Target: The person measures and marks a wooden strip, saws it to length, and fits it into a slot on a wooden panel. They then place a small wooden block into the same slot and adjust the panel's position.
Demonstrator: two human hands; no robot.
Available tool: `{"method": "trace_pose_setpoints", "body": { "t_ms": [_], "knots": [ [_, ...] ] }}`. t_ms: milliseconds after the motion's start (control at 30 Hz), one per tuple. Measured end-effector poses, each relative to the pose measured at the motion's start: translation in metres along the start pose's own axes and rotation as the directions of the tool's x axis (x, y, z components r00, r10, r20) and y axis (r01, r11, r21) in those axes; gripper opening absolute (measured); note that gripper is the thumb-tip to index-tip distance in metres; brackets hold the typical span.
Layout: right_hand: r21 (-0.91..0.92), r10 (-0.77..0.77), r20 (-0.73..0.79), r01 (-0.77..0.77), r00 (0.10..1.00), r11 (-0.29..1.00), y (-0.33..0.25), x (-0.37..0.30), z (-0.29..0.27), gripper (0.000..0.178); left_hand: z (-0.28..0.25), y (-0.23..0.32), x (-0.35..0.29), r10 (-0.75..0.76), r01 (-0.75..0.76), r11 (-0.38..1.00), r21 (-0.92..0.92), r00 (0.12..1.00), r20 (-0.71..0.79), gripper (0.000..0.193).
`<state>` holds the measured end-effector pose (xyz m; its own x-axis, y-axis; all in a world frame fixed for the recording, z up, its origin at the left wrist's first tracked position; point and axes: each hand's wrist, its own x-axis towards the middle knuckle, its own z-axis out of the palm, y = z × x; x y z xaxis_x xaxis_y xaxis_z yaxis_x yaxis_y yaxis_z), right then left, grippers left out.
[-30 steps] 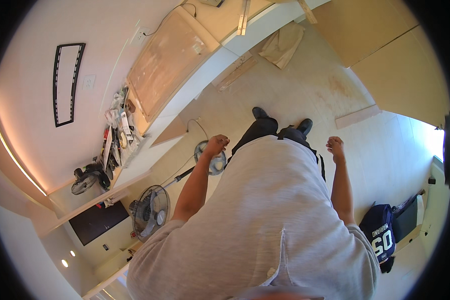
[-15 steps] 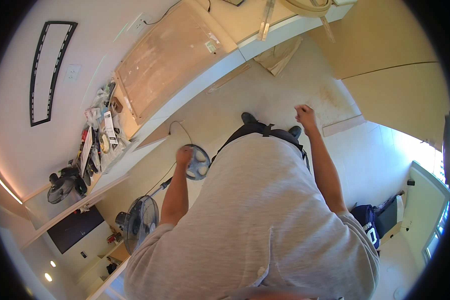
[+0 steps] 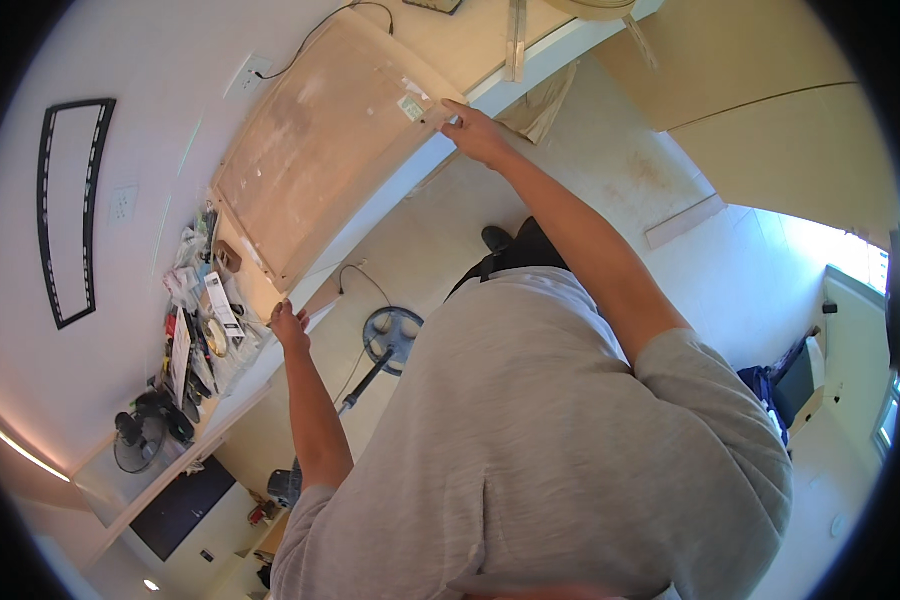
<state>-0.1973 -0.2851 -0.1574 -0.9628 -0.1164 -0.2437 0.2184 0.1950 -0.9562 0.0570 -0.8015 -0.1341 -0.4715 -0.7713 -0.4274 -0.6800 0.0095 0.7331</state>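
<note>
A large, shallow wooden panel with raised edge strips [image 3: 320,140] lies on the counter against the wall. Its face is smudged with pale marks, and a small light green label [image 3: 411,107] sits near its right end. My right hand [image 3: 478,135] grips the panel's near right corner, fingers on top and thumb at the front edge. At the near left corner, my left hand [image 3: 291,328] has its fingertips closed on the edge; their undersides are hidden. Both arms are stretched forward and apart.
Left of the panel, the counter [image 3: 240,345] holds bagged supplies, papers and tools, with a small black fan [image 3: 140,440] beyond. A standing fan's round base [image 3: 392,335] is on the floor by my left arm. Coiled edging [image 3: 600,8] rests at the back right.
Both hands have moved forward from beside my body to the panel's near corners, where they have taken hold. My body has leaned toward the counter, and the view has shifted.
</note>
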Motion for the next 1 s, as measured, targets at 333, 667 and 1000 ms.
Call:
{"method": "trace_pose_setpoints", "body": {
  "t_ms": [333, 667, 1000],
  "knots": [
    [0.096, 0.057, 0.008, -0.057, 0.998, 0.994, 0.008, 0.019, 0.012, 0.049, 0.001, -0.039, -0.059, -0.315, 0.266, 0.926, 0.266, 0.936, 0.158, 0.049],
    [-0.226, 0.107, 0.103, -0.081, 0.989, 0.971, -0.021, 0.091, -0.019, 0.038, 0.066, 0.007, -0.112, -0.340, 0.152, 0.871, 0.467, 0.873, 0.351, 0.030],
    [-0.423, -0.025, 0.198, 0.108, 0.980, 0.899, -0.029, 0.156, -0.004, 0.033, 0.144, -0.013, -0.180, -0.225, 0.158, 0.959, 0.234, 0.929, 0.293, 0.034]
  ]
}}
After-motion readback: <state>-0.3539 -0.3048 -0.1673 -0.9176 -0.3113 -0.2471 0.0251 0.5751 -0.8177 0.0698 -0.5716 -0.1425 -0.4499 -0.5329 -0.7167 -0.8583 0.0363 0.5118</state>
